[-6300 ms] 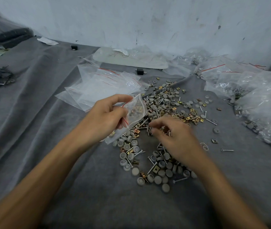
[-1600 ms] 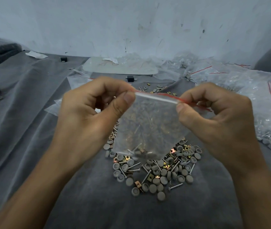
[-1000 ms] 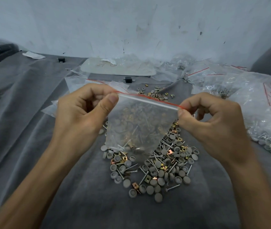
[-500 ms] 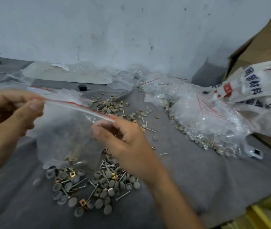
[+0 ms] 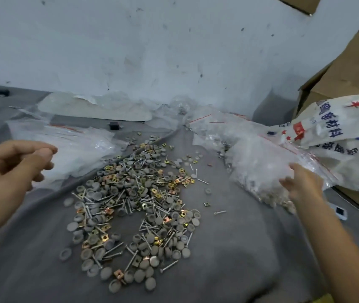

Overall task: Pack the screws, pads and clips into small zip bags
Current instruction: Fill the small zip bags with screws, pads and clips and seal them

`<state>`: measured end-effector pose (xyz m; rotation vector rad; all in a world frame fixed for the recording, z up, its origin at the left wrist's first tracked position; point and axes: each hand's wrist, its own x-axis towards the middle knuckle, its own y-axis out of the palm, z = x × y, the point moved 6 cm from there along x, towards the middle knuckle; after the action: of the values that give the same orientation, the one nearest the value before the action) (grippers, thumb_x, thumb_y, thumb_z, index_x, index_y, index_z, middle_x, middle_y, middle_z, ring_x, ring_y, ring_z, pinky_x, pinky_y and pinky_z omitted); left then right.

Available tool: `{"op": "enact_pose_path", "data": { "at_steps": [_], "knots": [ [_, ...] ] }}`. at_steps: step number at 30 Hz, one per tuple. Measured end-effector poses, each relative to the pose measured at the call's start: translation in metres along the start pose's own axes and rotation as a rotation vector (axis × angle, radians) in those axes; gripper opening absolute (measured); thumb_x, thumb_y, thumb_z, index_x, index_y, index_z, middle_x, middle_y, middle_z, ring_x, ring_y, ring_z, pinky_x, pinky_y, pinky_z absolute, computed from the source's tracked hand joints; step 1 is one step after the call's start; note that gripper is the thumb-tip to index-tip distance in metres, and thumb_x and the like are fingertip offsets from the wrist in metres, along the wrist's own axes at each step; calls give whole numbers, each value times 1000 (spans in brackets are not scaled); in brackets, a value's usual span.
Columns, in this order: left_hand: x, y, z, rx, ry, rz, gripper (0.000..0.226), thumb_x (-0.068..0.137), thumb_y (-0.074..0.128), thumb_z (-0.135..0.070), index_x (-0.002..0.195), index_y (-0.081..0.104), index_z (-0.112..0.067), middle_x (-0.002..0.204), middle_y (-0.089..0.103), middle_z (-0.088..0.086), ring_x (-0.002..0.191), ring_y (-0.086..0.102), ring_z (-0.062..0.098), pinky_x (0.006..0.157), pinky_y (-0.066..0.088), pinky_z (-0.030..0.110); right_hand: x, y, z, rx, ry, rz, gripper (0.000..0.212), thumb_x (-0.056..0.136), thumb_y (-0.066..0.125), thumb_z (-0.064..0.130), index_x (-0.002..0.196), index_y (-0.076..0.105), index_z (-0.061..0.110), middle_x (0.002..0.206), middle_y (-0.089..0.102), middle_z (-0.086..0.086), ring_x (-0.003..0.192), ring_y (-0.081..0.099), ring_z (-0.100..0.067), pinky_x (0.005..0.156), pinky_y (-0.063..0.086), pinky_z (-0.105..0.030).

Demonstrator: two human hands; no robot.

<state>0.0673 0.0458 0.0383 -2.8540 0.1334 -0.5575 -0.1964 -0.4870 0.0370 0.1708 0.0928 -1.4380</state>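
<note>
A loose heap of grey round pads, silver screws and gold square clips (image 5: 135,204) lies on the grey cloth (image 5: 239,254) in the middle. My left hand (image 5: 10,165) hovers at the left with loosely curled fingers and holds nothing. Behind it lies a stack of empty zip bags (image 5: 75,145) with red seal strips. My right hand (image 5: 301,182) reaches to the right, its fingers spread against a heap of filled zip bags (image 5: 257,162). I cannot pick out the bag I just sealed among them.
A white printed sack (image 5: 344,138) lies at the right behind the filled bags, with a cardboard box (image 5: 349,68) behind it. A small black block (image 5: 114,126) sits near the wall. A few stray screws and clips lie between the heap and the filled bags.
Both hands pinched the zip bag's seal and closed it. My left hand then let go, my right hand carried the bag right to the filled heap, and the view swung right.
</note>
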Motion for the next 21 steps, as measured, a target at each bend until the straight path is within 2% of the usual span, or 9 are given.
{"op": "enact_pose_path", "data": {
  "at_steps": [2, 4, 6, 8, 11, 13, 15, 18, 21],
  "knots": [
    [-10, -6, -5, 26, 77, -16, 11, 98, 61, -32, 97, 72, -32, 84, 71, -14, 71, 62, 5, 60, 47, 8, 9, -13, -13, -174, -39, -146, 56, 92, 68, 23, 142, 44, 16, 132, 55, -12, 96, 63, -26, 89, 57, -41],
    [-7, -9, 5, 131, 95, -23, 7, 94, 66, -32, 91, 73, -31, 84, 72, -13, 74, 63, 1, 70, 50, 15, -8, 3, -21, -235, -182, -106, 56, 90, 68, 24, 141, 44, 23, 134, 56, -9, 110, 62, -30, 98, 53, -48],
    [4, -5, 19, 354, 105, -5, 11, 96, 65, -22, 94, 70, -32, 97, 73, -11, 82, 64, 5, 77, 48, 28, -47, 36, -33, -230, -305, 71, 41, 92, 66, 20, 131, 54, 26, 122, 63, -4, 107, 62, -24, 91, 55, -39],
    [13, 6, 40, 579, 89, 92, 26, 99, 61, -21, 124, 67, -21, 125, 69, 6, 106, 64, 21, 93, 47, 37, -94, 74, -48, -252, -386, 317, 20, 95, 65, 17, 111, 67, 28, 103, 68, 6, 100, 65, -19, 79, 55, -28],
    [16, 25, 68, 872, 26, 334, 55, 103, 50, -37, 155, 36, -23, 155, 46, 6, 141, 43, 28, 113, 34, 43, -157, 126, -66, -335, -454, 677, 15, 96, 66, 20, 96, 73, 33, 92, 72, 20, 90, 65, 0, 75, 50, -25],
    [19, 26, 81, 962, -30, 378, 56, 104, 43, -45, 156, 32, -29, 153, 49, 2, 139, 45, 26, 109, 37, 43, -189, 151, -70, -415, -514, 849, 15, 96, 67, 20, 95, 72, 34, 91, 70, 26, 85, 65, 2, 70, 49, -21],
    [20, 24, 85, 964, -28, 375, 52, 103, 48, -44, 151, 43, -25, 142, 58, 4, 130, 52, 29, 104, 42, 42, -210, 167, -73, -448, -577, 943, 11, 96, 67, 20, 97, 71, 30, 90, 70, 24, 80, 65, 1, 67, 50, -18],
    [20, 19, 80, 871, 46, 257, 37, 99, 60, -31, 133, 63, -16, 117, 70, 10, 110, 60, 33, 94, 45, 40, -222, 171, -84, -437, -604, 1000, 11, 96, 68, 22, 96, 72, 32, 90, 70, 21, 80, 65, -2, 67, 50, -14],
    [21, 15, 74, 868, 94, 161, 20, 98, 62, -17, 112, 75, -10, 104, 72, 16, 99, 61, 37, 89, 43, 41, -226, 166, -97, -495, -613, 1050, 12, 96, 67, 27, 94, 71, 38, 92, 70, 23, 75, 65, -8, 61, 51, -20]
  ]
}}
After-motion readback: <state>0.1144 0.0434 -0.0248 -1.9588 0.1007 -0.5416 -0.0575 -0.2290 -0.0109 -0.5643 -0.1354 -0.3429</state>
